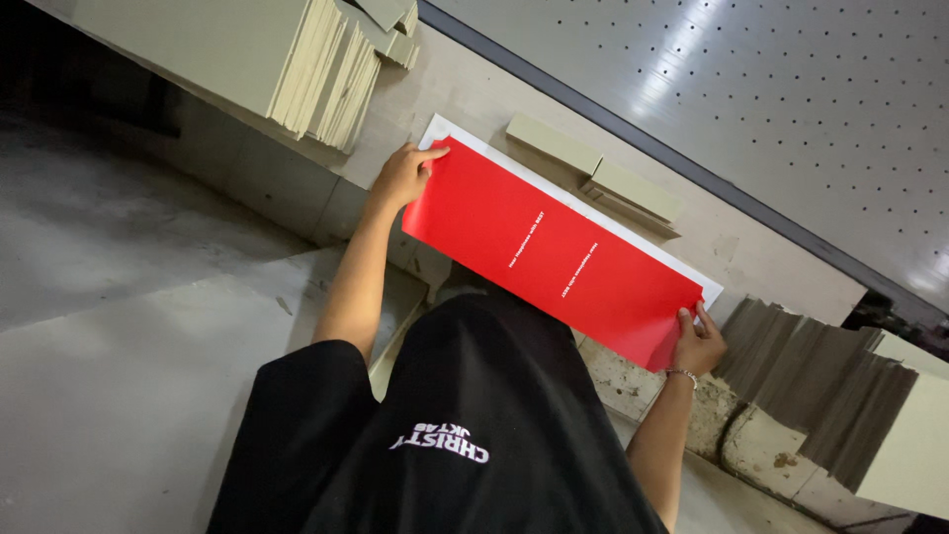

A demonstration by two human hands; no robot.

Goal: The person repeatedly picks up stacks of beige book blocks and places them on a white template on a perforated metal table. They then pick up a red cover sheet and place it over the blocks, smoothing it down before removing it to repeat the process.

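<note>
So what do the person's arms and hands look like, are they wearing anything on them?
Both arms are bare below loose black short sleeves that belong to a black top with white lettering. The left hand wears nothing: no glove, ring or watch shows. The right hand is bare too, but a thin silvery bracelet circles its wrist.

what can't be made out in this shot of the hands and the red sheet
- Head view: the underside of the red sheet faces away.
- The white sheet beneath shows only along its far edge; the red one covers the rest.
- Left hand and right hand: fingers under the sheet are hidden.
- Right cardboard stack is cut off by the frame edge.
</note>
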